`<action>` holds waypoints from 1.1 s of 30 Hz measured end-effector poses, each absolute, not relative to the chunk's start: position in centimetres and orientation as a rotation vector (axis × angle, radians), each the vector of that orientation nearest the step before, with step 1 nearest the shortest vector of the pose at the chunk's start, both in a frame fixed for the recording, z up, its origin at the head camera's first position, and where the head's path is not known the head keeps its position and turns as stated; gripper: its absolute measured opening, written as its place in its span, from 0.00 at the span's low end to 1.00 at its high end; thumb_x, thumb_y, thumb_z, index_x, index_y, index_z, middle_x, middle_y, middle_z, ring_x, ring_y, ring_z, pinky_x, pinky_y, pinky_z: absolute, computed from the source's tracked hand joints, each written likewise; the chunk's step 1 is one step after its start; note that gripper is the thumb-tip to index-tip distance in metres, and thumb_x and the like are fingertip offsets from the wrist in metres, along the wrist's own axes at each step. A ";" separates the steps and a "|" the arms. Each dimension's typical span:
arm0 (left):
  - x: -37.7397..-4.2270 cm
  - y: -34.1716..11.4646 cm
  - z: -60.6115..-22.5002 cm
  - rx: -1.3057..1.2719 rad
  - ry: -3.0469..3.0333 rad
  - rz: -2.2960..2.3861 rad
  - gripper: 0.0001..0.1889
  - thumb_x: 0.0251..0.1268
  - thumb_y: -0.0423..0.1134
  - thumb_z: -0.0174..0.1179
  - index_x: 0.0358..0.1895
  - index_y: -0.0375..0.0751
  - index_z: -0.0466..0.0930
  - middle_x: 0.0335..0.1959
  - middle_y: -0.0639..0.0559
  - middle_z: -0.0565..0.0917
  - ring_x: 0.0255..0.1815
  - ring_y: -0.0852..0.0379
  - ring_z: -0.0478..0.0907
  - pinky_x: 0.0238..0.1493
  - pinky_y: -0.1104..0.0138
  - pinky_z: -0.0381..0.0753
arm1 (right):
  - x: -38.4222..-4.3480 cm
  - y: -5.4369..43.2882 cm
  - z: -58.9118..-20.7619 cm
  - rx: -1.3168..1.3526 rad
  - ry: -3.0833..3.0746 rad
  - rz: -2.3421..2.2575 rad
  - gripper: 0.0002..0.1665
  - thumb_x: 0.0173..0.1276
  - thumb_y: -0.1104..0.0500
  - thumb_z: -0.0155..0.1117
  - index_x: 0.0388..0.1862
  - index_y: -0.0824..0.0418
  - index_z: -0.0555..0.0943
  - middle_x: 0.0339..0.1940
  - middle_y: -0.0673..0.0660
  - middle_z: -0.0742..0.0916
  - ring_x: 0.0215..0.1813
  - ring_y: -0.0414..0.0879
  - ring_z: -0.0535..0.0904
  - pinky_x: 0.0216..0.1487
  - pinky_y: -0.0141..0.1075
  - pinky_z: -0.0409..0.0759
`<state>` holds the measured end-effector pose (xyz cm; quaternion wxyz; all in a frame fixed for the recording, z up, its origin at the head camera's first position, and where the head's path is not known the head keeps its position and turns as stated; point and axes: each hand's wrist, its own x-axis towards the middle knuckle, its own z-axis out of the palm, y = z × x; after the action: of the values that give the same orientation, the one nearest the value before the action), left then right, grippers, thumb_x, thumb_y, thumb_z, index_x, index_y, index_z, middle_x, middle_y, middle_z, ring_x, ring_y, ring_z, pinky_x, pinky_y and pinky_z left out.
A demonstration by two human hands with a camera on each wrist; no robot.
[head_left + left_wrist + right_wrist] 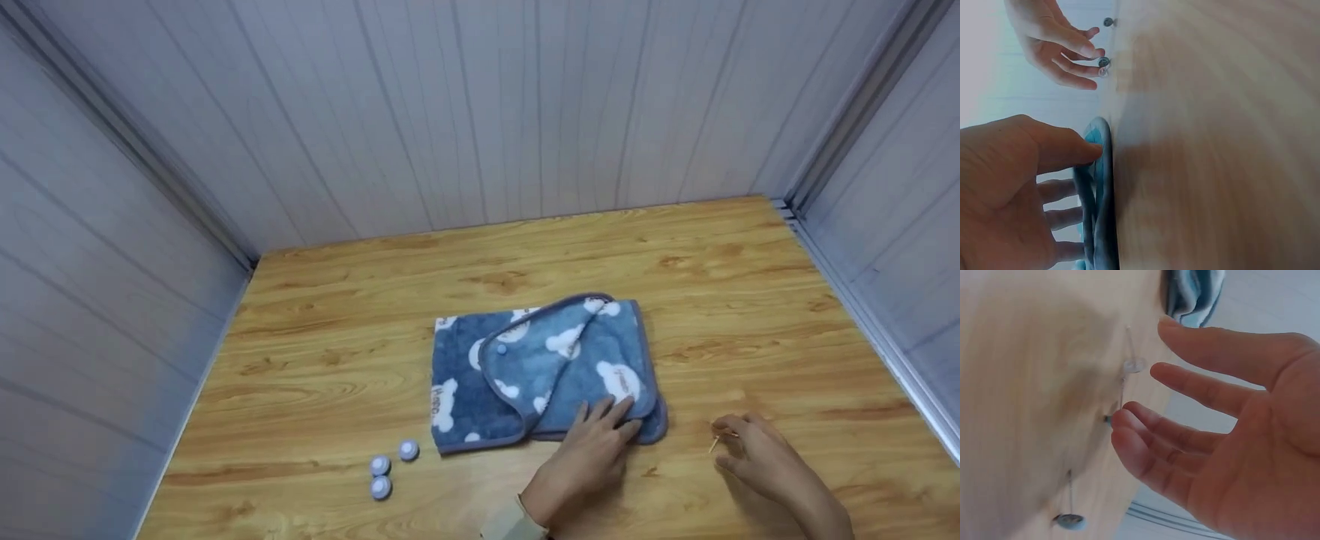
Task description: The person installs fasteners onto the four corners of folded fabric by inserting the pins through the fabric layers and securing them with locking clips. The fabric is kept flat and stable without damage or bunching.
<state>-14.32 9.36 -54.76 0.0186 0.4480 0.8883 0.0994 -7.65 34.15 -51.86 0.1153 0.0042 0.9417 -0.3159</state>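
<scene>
A folded blue fleece blanket (465,375) with white bear prints lies on the wooden table, one rounded flap turned over to the left. A small pale round button-like piece (502,349) sits on that flap. My left hand (592,454) rests on the blanket's near right edge, fingers spread; in the left wrist view its thumb touches the edge (1103,185). To the blanket's right, my right hand (765,457) hovers low with loosely bent fingers around thin pins (714,444). The right wrist view shows round-headed pins, one clear-headed (1135,364), another dark-headed (1071,521), below the fingers.
Three pale round caps (381,487) stand on the table left of the blanket's near corner. Pale panelled walls enclose the wooden table (315,360) at the back (487,112), left and right.
</scene>
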 end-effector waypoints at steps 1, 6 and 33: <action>-14.3 9.6 -54.8 1.387 2.769 0.312 0.20 0.65 0.38 0.55 0.61 0.52 0.75 0.70 0.52 0.63 0.68 0.51 0.61 0.59 0.47 0.67 | -7.5 34.2 -51.9 0.023 2.759 -0.937 0.25 0.55 0.65 0.70 0.52 0.71 0.76 0.45 0.61 0.76 0.47 0.58 0.75 0.42 0.49 0.76; -14.3 9.9 -54.5 1.348 2.816 0.339 0.21 0.65 0.38 0.55 0.61 0.50 0.75 0.70 0.51 0.63 0.67 0.50 0.63 0.57 0.47 0.69 | -7.6 34.0 -51.8 0.023 2.795 -0.946 0.23 0.53 0.67 0.70 0.49 0.69 0.78 0.44 0.59 0.77 0.48 0.60 0.75 0.47 0.55 0.74; -15.0 9.9 -53.6 1.182 2.784 0.437 0.22 0.67 0.37 0.51 0.65 0.51 0.69 0.72 0.55 0.60 0.62 0.58 0.65 0.51 0.64 0.71 | -11.3 33.6 -52.5 0.205 2.562 -0.672 0.06 0.54 0.69 0.68 0.33 0.65 0.82 0.26 0.50 0.82 0.31 0.46 0.79 0.34 0.46 0.76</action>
<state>-15.00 9.86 -53.56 0.0430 0.3863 0.9102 0.1430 -11.33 33.57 -52.49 0.2402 0.0750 0.9362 -0.2454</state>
